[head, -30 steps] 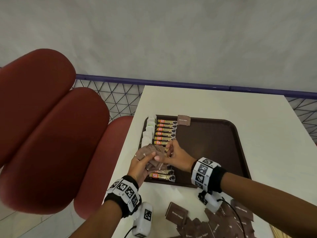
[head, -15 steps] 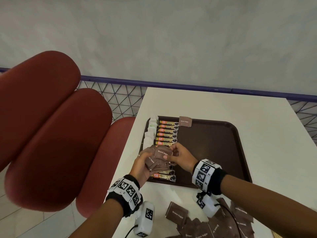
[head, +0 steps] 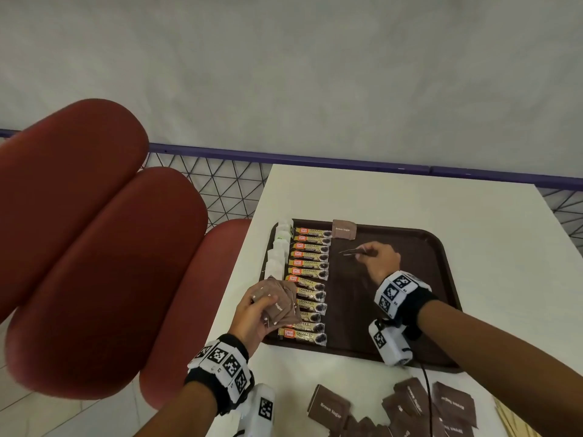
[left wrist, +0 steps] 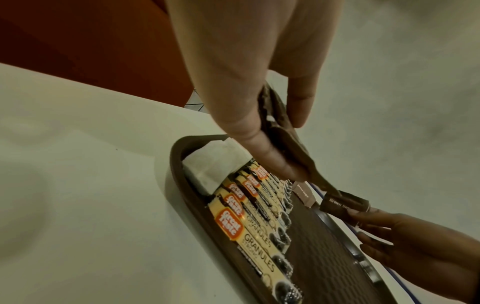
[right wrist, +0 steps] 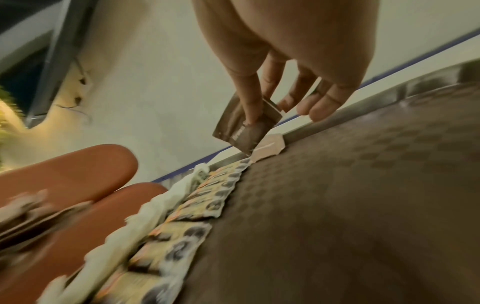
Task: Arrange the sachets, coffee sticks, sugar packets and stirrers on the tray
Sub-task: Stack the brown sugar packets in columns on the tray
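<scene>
A dark brown tray (head: 441, 279) lies on the white table (head: 410, 197). Along its left side runs a column of white sachets (head: 277, 253), and beside them a column of yellow coffee sticks (head: 310, 266). One brown sugar packet (head: 344, 229) lies at the tray's far edge. My left hand (head: 252, 313) grips a stack of brown sugar packets (head: 280, 305) over the tray's near left corner. My right hand (head: 375, 258) pinches a single brown sugar packet (right wrist: 246, 127) above the tray, just short of the packet that lies there.
More loose brown sugar packets (head: 394, 411) lie on the table in front of the tray. Pale stirrers (head: 514, 421) show at the lower right edge. A red padded chair (head: 94, 247) stands left of the table, and a blue railing (head: 347, 162) runs behind it.
My right hand drew one packet off the stack in my left hand and carried it away over the tray toward the far edge. The left hand stayed with the stack.
</scene>
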Tool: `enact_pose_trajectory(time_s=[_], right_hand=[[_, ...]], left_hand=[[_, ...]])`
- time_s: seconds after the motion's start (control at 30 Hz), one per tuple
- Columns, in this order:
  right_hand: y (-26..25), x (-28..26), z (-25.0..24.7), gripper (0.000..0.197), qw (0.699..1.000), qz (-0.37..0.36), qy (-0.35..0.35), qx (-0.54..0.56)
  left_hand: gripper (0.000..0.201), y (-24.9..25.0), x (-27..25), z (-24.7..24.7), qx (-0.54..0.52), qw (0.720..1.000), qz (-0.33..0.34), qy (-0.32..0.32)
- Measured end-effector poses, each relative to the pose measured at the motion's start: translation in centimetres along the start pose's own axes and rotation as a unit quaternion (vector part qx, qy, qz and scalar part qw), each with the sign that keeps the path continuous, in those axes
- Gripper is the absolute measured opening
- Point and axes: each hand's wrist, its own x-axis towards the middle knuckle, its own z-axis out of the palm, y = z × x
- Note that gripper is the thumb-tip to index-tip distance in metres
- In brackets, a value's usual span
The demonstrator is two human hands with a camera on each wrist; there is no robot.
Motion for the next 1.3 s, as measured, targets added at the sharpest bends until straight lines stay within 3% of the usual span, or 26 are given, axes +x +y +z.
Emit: enact_pose_trajectory(time_s=[0.27,0.5,0.7,0.97,1.3], right_hand=[[-1.7,3.9,0.9,0.026,0.994,0.072,0.036,0.079],[-1.2,7.1,3.6,0.018,0.989,0.115,0.042,0.079],[-0.1,8.2,4.5,0.017,0.992,0.118,0.024,0.025],[-0.1,8.7,4.7,0.016,0.992,0.109,0.014,-0.056],[-0.8,7.7,3.7,0.036,0.995,0.041,0.049,-0.072]], left_hand=[[0.028,0.8,0.1,0.1,-0.009,0.999,-0.005,-0.042],[0.023,1.3,0.2,0.0,-0.003,0.993,0.011,-0.117],[0.046,0.7,1.4,-1.4,-0.001,0.997,0.0,-0.077],[0.042,0.5,1.8,-2.0,-0.017,0.997,-0.021,-0.073],[0.037,0.1,2.0,-1.7,-0.008,0.999,-0.026,-0.034]])
